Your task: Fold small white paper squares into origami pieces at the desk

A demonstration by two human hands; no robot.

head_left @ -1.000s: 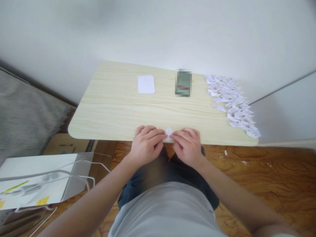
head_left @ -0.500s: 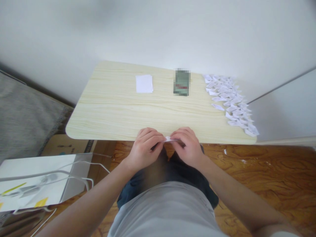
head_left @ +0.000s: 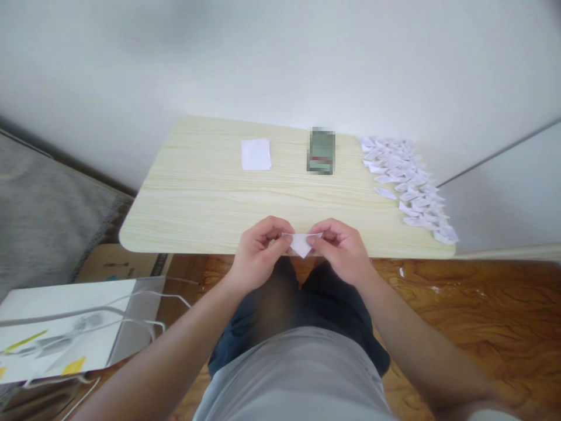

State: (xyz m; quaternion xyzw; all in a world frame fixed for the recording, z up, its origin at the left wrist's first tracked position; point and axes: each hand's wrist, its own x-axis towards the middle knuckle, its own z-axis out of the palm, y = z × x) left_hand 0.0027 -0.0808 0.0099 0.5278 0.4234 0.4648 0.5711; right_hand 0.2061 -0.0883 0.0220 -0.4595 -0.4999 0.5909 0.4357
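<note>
A small folded piece of white paper [head_left: 302,245] is held at the table's near edge, its face showing as a triangle with the point toward me. My left hand [head_left: 262,251] pinches its left corner between thumb and fingers. At the opposite corner, my right hand [head_left: 339,250] grips it the same way. Farther back on the table lies a stack of white square paper sheets [head_left: 256,155]. Many folded white paper pieces [head_left: 407,184] are laid in overlapping rows at the right end.
The pale wood-grain table [head_left: 184,193] stands against a white wall. A pixelated dark green rectangular object [head_left: 321,151] rests near its back edge. At lower left are a white box [head_left: 65,327] with cables over it and a cardboard box [head_left: 118,261]. Paper scraps [head_left: 401,272] lie on the wooden floor.
The folded paper has tilted up from nearly edge-on, so its triangular face now shows. Both hands have turned with it, thumbs now on the near face. The view has shifted slightly.
</note>
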